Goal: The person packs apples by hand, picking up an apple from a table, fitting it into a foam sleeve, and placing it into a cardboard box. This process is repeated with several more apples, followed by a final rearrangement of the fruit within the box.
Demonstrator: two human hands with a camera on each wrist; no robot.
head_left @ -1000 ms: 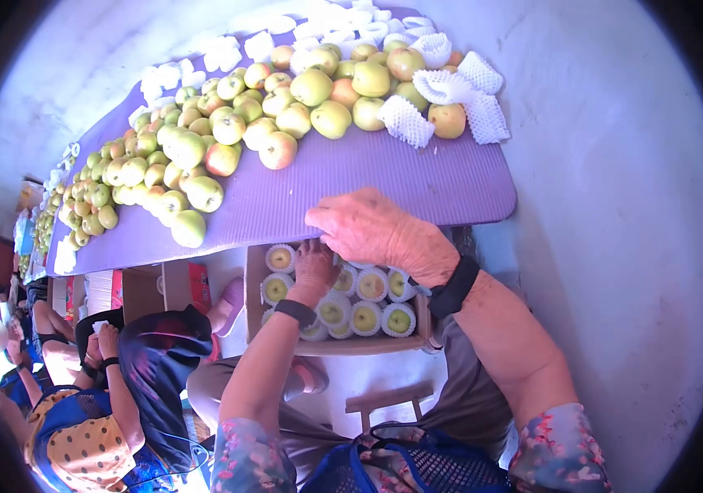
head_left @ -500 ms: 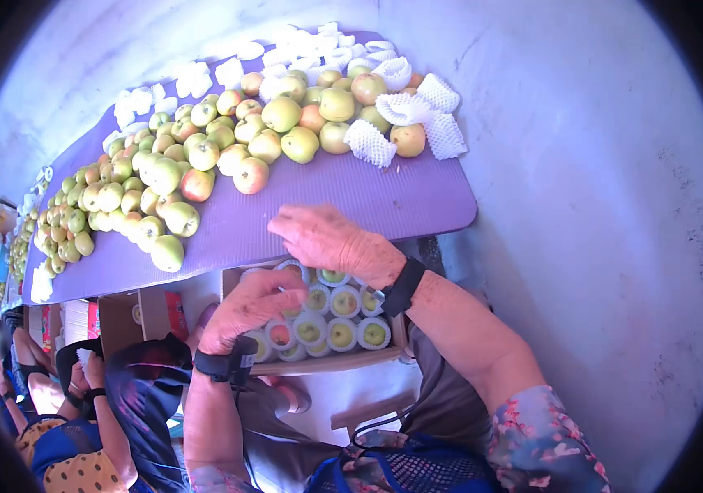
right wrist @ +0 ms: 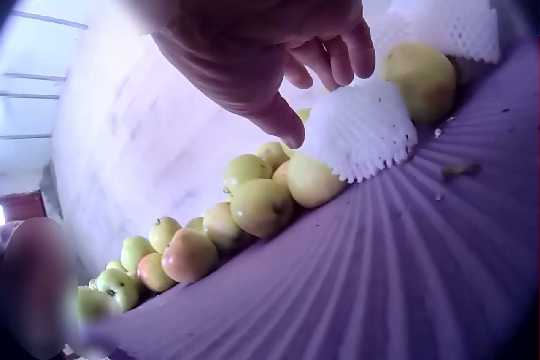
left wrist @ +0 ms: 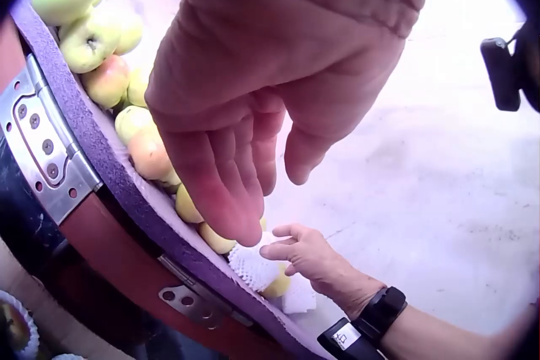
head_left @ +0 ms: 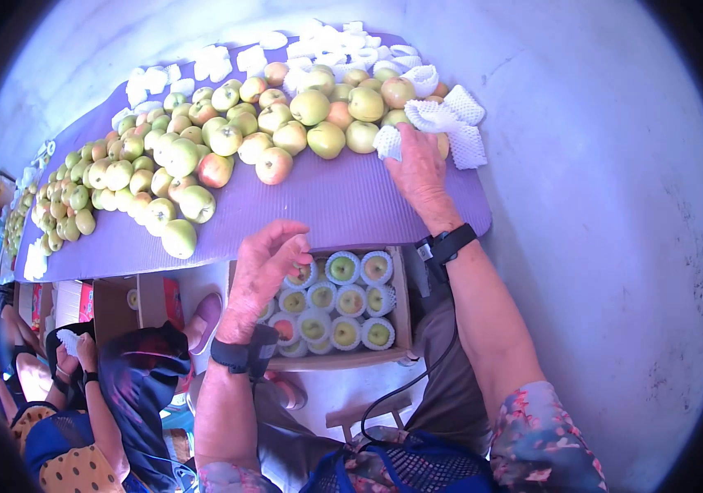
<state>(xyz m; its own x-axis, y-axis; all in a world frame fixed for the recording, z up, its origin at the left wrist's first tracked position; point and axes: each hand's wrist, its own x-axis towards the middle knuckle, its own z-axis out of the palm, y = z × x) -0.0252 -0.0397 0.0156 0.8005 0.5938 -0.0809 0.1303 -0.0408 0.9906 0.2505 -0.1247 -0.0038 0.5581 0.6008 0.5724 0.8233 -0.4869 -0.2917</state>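
From my end of the feed, the two hands are well apart. The right hand reaches over the purple mat, its fingers loosely bent and spread at a white foam sleeve. Whether the fingertips touch that sleeve I cannot tell: the head view hides part of it behind the hand, while the right wrist view sets thumb and fingers close above it. A yellowish apple lies just beyond the sleeve; in the head view the same hand covers most of it. More foam sleeves lie just right of the right hand.

The left hand hangs nearer the body, fingers slightly curved and thumb apart, with an empty palm facing the left wrist camera. It blocks my view of the near left part of the carton — I can't count the sleeved apples beneath and to the right of it.

Ahead of both hands and off to their left runs the pile of bare apples, its far left end too small and distorted to sort out. Beyond it, pale foam wrappings wash out in the glare. Well left of the left hand, a second person is cut off by the dark lens edge — a white foam piece shows at their fingers.
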